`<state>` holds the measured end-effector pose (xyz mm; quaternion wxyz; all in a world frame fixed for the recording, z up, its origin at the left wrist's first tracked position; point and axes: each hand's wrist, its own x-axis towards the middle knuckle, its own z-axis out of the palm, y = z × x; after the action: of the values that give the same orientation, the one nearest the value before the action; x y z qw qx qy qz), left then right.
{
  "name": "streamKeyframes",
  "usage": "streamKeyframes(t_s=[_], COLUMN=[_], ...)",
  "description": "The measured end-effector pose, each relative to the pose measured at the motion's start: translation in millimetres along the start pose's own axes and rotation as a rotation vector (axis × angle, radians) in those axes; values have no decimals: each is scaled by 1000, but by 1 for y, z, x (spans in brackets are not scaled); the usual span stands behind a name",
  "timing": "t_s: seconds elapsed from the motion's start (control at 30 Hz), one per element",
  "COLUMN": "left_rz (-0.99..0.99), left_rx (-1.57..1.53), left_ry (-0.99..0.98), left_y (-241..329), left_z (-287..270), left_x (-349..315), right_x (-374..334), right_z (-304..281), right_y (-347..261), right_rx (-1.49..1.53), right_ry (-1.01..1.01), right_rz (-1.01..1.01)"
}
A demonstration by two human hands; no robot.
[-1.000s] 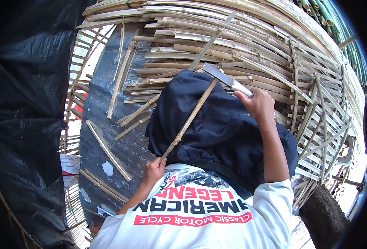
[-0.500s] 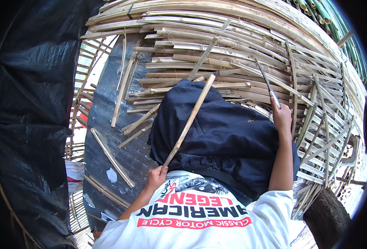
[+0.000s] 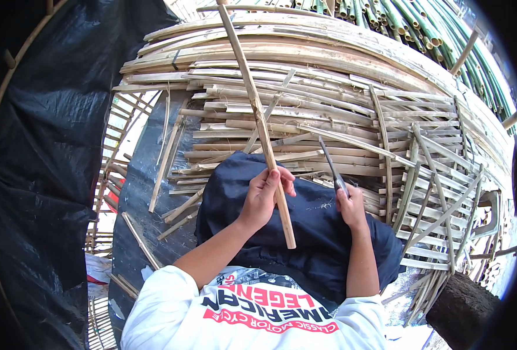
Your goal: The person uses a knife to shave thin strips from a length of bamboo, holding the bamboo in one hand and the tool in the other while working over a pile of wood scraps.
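Two hands are busy over the dark navy cloth (image 3: 305, 233) spread on the person's lap. Since a moment ago the long pale bamboo strip (image 3: 257, 114) has swung from a slant to nearly upright, and the blade has dropped lower. The left hand (image 3: 262, 195) is clenched around the strip near its lower end, forearm angled up from the white sleeve. The right hand (image 3: 350, 205) grips a thin dark-bladed knife (image 3: 332, 165), tip pointing up and left. Behind lies a stack of split bamboo slats (image 3: 328, 111).
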<state>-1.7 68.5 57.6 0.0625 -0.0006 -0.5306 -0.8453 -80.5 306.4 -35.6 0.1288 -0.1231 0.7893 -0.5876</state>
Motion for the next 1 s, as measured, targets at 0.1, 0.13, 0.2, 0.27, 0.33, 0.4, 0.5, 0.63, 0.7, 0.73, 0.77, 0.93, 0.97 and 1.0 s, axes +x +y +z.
streamKeyframes(t_s=[0.1, 0.13, 0.2, 0.27, 0.33, 0.4, 0.5, 0.63, 0.7, 0.73, 0.77, 0.93, 0.97, 1.0], left_rz=[35, 42, 37, 71, 108, 147, 152, 146, 153, 166, 179, -9, -100, -79], left_rx=[24, 109, 188, 250, 251, 253, 265, 277, 259, 241, 223, 478, 607, 737], left_ry=[3, 43, 74, 190, 205, 223, 195, 168, 173, 169, 166, 66, 13, 31], left_y=[-20, -28, -45, -52, -56, -58, -61, -62, -64, -65, -65, -40, -32, -19], left_z=[7, 7, 8, 6, 13, 18, 19, 15, 12, 10, 8, -2, -7, -12], left_x=[16, 18, 21, 16, 12, 8, 6, 4, 4, 5, 6, -4, -10, -18], right_x=[-7, -8, -11, -13, -13, -13, -14, -17, -18, -19, -19, -19, -19, -19], right_z=[5, 7, 7, 17, 14, 5, -2, -12, -17, -18, -18, -20, -22, -25], right_y=[-2, -2, -8, -22, -19, -29, -31, -33, -39, -42, -43, -38, -38, -37], right_rx=[262, 348, 559, 637, 742, 766, 739, 775, 791, 752, 713, 710, 718, 719], right_ry=[-152, -210, -318, -305, -279, -282, -247, -286, -332, -348, -366, -345, -317, -311], right_rz=[-37, -49, -72, -48, -11, 114, 142, 127, 115, 100, 85, 81, 101, 106])
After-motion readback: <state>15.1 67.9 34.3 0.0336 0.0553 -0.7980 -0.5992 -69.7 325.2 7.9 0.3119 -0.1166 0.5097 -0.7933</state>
